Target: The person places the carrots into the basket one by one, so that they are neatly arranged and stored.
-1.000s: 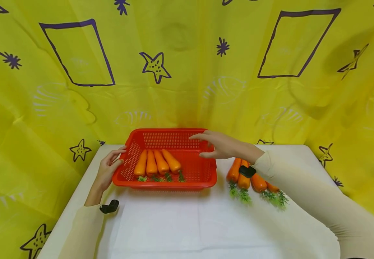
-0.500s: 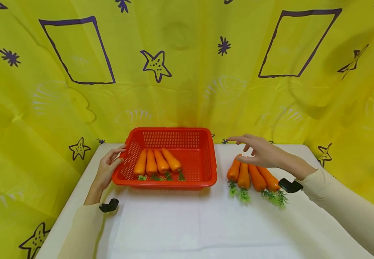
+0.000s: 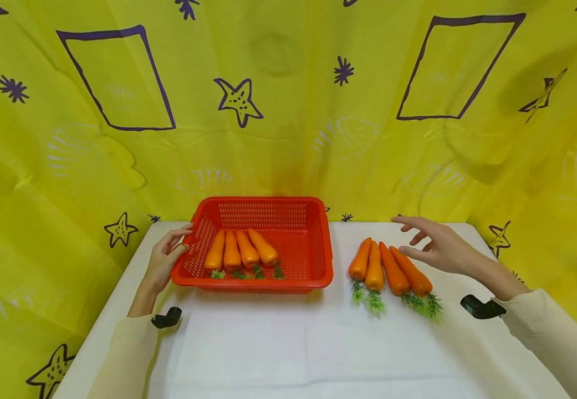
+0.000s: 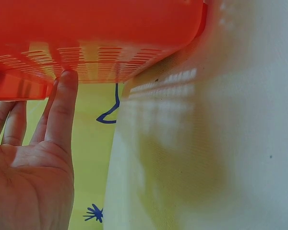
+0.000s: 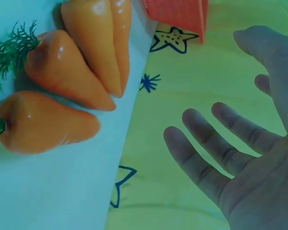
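A red plastic basket (image 3: 308, 244) with slotted walls stands at the back of the table, with several orange carrots (image 3: 240, 252) side by side in its left half. My left hand (image 3: 161, 263) rests against the basket's left side, its fingers fairly straight at the outer wall, as the left wrist view shows with the fingertips (image 4: 67, 79) right at the slots. To the right of the basket, several more carrots (image 3: 395, 271) with green tops fan out on the cloth. Over their right end hovers my right hand (image 3: 438, 244), fingers spread and holding nothing.
A white cloth (image 3: 278, 343) covers the table. Behind and along both sides hangs a yellow curtain (image 3: 288, 149) with purple starfish drawings, close to the back edge. Both forearms wear a dark wrist mount (image 3: 483, 306).
My right hand has moved from over the basket's right side to the right, past the loose carrots, which show in full now. My left hand stays at the basket.
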A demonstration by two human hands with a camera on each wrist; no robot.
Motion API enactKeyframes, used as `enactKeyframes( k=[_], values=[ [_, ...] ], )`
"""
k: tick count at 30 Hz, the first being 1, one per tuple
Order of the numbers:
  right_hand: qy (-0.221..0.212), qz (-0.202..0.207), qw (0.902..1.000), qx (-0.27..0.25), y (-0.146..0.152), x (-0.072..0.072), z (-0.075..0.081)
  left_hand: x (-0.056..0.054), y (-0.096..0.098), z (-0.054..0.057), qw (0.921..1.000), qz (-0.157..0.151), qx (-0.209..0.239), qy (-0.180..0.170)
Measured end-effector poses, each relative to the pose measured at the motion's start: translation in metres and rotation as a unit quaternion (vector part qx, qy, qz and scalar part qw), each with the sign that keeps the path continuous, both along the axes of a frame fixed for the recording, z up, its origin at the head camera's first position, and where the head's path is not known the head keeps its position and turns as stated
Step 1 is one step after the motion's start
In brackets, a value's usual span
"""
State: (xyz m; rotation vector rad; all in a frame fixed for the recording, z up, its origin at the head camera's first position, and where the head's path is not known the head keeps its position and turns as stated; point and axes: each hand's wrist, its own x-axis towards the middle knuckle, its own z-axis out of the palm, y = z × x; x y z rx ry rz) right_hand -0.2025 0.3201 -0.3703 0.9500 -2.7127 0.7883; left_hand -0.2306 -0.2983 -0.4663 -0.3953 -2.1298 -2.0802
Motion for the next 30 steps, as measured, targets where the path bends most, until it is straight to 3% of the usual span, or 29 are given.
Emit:
enactKeyframes(
  k=[16,23,30],
  values=[
    [-0.058,-0.045,0.9972,0.009,0.029,-0.004,-0.027,-0.001,0.000,-0.002,1.0000,0.000,-0.001,-0.002],
    [-0.166,-0.051,0.9849,-0.005,0.036,-0.010,-0.041,-0.001,0.000,-0.001,1.0000,-0.002,-0.001,0.003],
    [-0.275,-0.049,0.9601,-0.017,0.039,-0.015,-0.053,-0.001,0.000,-0.002,1.0000,-0.005,0.005,0.006]
  ],
)
